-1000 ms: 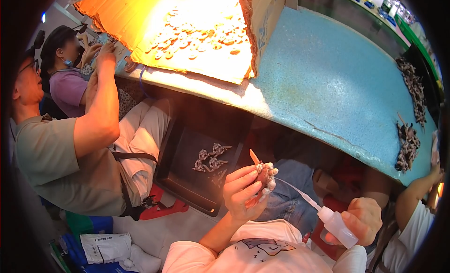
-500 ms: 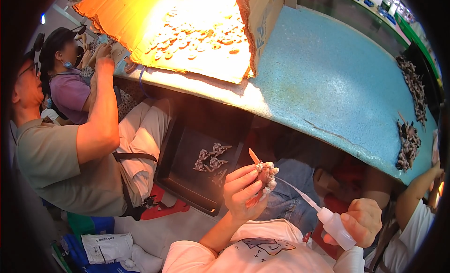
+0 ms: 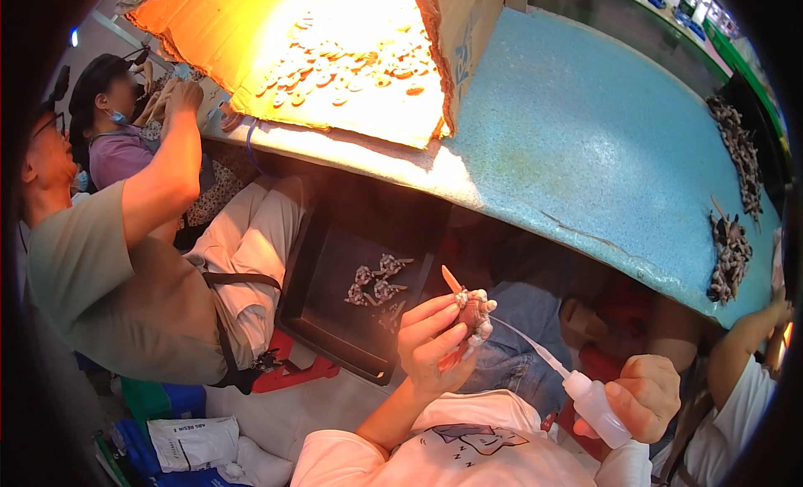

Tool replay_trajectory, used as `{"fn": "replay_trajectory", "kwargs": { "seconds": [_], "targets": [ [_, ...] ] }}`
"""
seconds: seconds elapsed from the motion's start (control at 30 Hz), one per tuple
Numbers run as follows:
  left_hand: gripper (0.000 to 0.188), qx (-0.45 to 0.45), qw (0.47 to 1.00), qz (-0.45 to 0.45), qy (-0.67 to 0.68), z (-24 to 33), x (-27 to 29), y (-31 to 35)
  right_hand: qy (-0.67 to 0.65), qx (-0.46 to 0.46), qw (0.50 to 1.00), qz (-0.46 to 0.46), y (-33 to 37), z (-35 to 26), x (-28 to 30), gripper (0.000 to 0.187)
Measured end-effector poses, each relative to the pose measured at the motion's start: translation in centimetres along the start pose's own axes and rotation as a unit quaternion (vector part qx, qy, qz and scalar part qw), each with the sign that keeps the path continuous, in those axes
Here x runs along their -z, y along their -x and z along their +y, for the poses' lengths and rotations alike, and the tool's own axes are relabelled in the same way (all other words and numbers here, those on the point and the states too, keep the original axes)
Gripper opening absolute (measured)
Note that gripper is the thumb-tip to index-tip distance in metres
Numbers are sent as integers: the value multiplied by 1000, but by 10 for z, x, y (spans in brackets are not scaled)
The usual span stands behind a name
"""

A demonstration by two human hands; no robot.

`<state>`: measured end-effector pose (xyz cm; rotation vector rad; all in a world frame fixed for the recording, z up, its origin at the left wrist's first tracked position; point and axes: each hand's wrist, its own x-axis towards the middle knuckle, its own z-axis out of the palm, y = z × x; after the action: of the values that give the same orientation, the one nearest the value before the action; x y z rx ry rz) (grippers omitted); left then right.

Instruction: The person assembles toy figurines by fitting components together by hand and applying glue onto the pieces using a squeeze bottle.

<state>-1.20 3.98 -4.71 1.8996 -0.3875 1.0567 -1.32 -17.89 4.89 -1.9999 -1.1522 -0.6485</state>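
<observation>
Pinched in the fingers of my left hand [image 3: 428, 345] is a small figurine [image 3: 477, 314], grey and reddish-brown, with an orange blade-like part sticking up from it. My right hand [image 3: 651, 393] is wrapped round a translucent white squeeze bottle [image 3: 595, 408]. The bottle tilts up to the left, and its long thin nozzle reaches the right side of the figurine. Whether the tip touches it is too small to tell. Left of my left hand, a black tray [image 3: 330, 345] holds several grey figurines [image 3: 376, 281].
A blue-topped table [image 3: 552, 127] spans the far side, with piles of dark figurine parts [image 3: 729, 257] at its right edge. A lit cardboard box [image 3: 188, 35] holds many small round pieces [image 3: 343, 69]. Co-workers sit at left; another person's arm [image 3: 744, 345] shows at right.
The near co-worker at left has leaned and shifted an arm slightly. My hands, the figurine and the bottle are almost unmoved.
</observation>
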Motion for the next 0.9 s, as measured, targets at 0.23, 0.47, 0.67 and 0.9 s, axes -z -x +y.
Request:
{"fn": "replay_trajectory", "kwargs": {
  "seconds": [0.23,0.47,0.67,0.9],
  "targets": [
    [45,-2,1000,4,0,0,-1,1,-16,2,1000,14,-4,0,-1,48],
    [47,8,1000,-4,12,0,0,1,-34,-3,999,6,-4,0,0,48],
    [48,20,999,0,37,-1,0,3,-34,-57,997,47,3,-4,-4,43],
    [46,40,996,13,84,1,-1,1,-36,27,997,59,2,10,-4,51]
  ]
}}
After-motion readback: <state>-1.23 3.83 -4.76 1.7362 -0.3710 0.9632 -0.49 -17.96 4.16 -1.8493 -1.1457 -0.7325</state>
